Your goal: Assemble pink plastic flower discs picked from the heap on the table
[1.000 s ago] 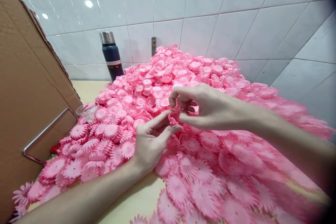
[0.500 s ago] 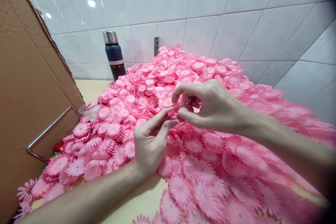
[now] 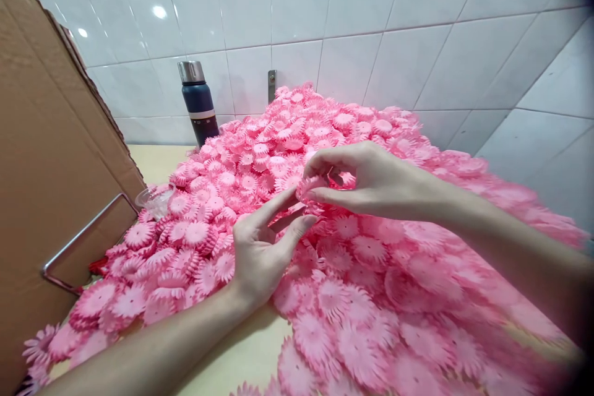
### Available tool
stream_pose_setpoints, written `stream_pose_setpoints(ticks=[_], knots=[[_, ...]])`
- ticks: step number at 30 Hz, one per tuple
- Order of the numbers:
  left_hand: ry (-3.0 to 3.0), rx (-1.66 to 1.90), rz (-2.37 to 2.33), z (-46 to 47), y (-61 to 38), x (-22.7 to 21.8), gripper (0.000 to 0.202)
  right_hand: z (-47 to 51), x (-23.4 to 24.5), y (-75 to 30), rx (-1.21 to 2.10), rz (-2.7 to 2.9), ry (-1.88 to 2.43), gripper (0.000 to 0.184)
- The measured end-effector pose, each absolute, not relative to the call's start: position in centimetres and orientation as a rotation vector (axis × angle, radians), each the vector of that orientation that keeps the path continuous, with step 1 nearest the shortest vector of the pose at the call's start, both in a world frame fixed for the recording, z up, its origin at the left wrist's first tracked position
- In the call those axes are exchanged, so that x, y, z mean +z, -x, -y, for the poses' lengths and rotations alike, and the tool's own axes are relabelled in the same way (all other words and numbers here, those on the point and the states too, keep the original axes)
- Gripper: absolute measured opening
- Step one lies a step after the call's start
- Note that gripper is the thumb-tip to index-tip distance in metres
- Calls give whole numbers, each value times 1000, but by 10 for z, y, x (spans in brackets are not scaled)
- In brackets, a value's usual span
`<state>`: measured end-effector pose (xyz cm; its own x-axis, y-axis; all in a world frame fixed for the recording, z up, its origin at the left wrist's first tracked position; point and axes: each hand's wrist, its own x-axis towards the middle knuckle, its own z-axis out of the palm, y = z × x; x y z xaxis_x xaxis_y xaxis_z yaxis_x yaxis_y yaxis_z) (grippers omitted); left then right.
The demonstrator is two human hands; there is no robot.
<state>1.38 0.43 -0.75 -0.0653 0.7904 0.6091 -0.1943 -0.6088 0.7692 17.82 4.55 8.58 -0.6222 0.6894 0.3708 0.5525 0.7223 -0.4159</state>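
A small pink fringed flower piece (image 3: 307,187) is pinched between the thumb and fingers of my right hand (image 3: 378,179), above the middle of the heap. My left hand (image 3: 260,253) is just left of it, its thumb and forefinger spread apart. The left forefinger's tip reaches the near edge of the flower piece; whether it presses on it I cannot tell. Under and around both hands spreads a big heap of pink fringed discs (image 3: 366,250), many with a small hole in the middle.
A dark blue bottle (image 3: 198,102) with a silver cap stands behind the heap. On the left rises a cardboard box (image 3: 60,136) with a metal wire handle (image 3: 86,238) before it. A clear plastic cup (image 3: 155,198) lies beside the discs. White tiles (image 3: 297,0) back the pale tabletop (image 3: 241,352).
My left thumb has come away from the flower piece and moved down, opening the left hand. My right fingers have closed more flatly over the piece. The view has shifted slightly.
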Motion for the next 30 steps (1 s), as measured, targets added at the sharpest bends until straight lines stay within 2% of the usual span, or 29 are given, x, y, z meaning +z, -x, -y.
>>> stream_pose_setpoints(ticks=[3, 6, 9, 11, 18, 21, 25, 30], knots=[[-1497, 1736, -645, -5, -13, -8, 52, -42, 88, -175, 455, 2389, 866, 3], [-1513, 1718, -657, -6, -12, -9, 56, -37, 88, -172, 430, 2404, 808, 6], [-1536, 1716, -689, -5, -12, -7, 49, -36, 86, -170, 420, 2383, 828, 6], [-1517, 1758, -742, -4, -12, -5, 42, -37, 85, -171, 524, 2320, 875, 2], [-1331, 1826, -852, -3, -13, 5, 24, -51, 78, -175, 1005, 2043, 968, 25], [-1206, 1773, -881, -7, -12, 5, 24, -55, 75, -176, 1092, 2028, 962, 30], [-1025, 1704, -834, -13, -10, 0, 27, -55, 72, -176, 1004, 2132, 902, 30], [-938, 1652, -786, -14, -10, -2, 32, -45, 78, -172, 763, 2280, 682, 19]])
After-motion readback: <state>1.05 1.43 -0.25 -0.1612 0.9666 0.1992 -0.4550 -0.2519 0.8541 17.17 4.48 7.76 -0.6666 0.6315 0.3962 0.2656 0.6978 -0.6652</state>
